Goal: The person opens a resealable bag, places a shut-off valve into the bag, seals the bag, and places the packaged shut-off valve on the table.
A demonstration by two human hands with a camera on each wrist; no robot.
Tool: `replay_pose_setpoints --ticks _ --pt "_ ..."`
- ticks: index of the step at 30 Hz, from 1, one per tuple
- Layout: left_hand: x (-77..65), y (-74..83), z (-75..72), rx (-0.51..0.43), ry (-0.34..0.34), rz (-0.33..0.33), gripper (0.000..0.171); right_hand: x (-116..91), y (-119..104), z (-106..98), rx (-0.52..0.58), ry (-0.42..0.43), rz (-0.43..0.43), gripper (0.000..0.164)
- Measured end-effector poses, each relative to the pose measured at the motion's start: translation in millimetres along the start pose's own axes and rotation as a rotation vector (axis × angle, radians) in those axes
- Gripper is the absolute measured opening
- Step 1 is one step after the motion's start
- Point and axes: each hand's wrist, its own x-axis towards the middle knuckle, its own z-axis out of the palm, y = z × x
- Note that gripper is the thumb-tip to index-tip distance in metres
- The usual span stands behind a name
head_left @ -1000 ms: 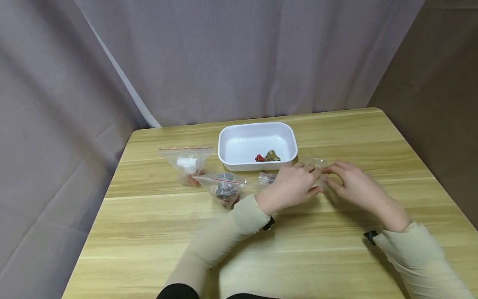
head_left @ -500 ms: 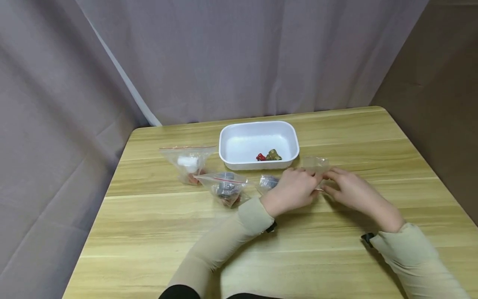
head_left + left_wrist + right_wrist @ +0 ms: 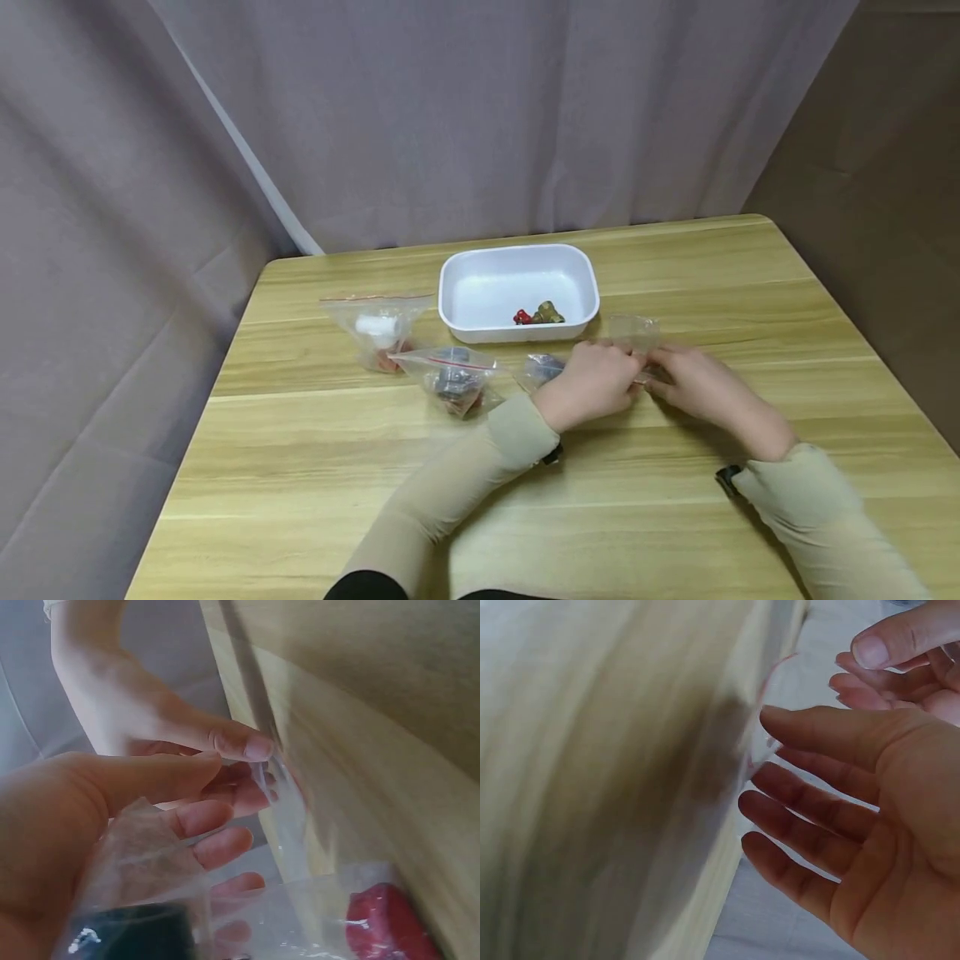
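A clear zip bag (image 3: 635,328) with a red seal line lies on the table right of the white tray (image 3: 517,334). My right hand (image 3: 701,385) pinches its edge between thumb and forefinger; in the right wrist view the bag's red line (image 3: 767,675) runs past the thumb tip. My left hand (image 3: 596,379) is close beside it, thumb and fingers loosely bent near the right fingertips, nothing visible between them. Behind the left wrist, a small clear bag (image 3: 542,367) with a grey thing in it is partly hidden. A red item (image 3: 386,922) in clear plastic shows in the left wrist view.
In the tray lie a small red piece (image 3: 522,317) and a brownish-green lump (image 3: 549,312). Left of the hands stand two filled zip bags, one with a dark grey item (image 3: 454,375), the other with a white one (image 3: 377,325). Curtains hang behind the wooden table (image 3: 300,467).
The right hand has shifted slightly left and its fingers have closed in on the bag's edge. The left hand has moved a little right. The filled bags and tray stay put.
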Motion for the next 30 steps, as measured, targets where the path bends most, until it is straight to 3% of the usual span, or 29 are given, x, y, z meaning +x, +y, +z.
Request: replay_pose_setpoints --ticks 5,8,12,16,19,23,30 --pt "-0.9 -1.5 1.3 -0.005 -0.006 -0.001 0.025 1.1 0.7 3.4 0.01 0.026 0.007 0.01" --pt "-1.9 -3.9 -1.0 -0.018 0.031 -0.008 0.029 1.7 -3.1 -2.9 0.011 0.08 0.006 0.01" --pt "-6.4 -11.1 -12.2 -0.03 0.163 -0.009 0.035 2.5 -15.2 -19.4 0.009 0.216 -0.044 0.012" --pt "-17.3 -21.9 -32.6 -0.054 0.322 -0.004 0.023 4.5 -32.8 -38.1 0.005 0.348 -0.094 0.012" --pt "-29.9 -32.0 -48.9 -0.081 0.4 -0.014 0.018 7.8 -48.8 -50.0 0.0 0.419 -0.126 0.012" --pt "-52.5 -45.4 -64.8 -0.135 0.455 -0.019 0.019 12.1 -73.3 -62.3 0.013 0.474 -0.196 0.016" --pt "-105.1 -59.1 -76.4 -0.252 0.558 0.033 0.012 21.4 -109.6 -64.9 0.073 0.488 -0.41 0.015"
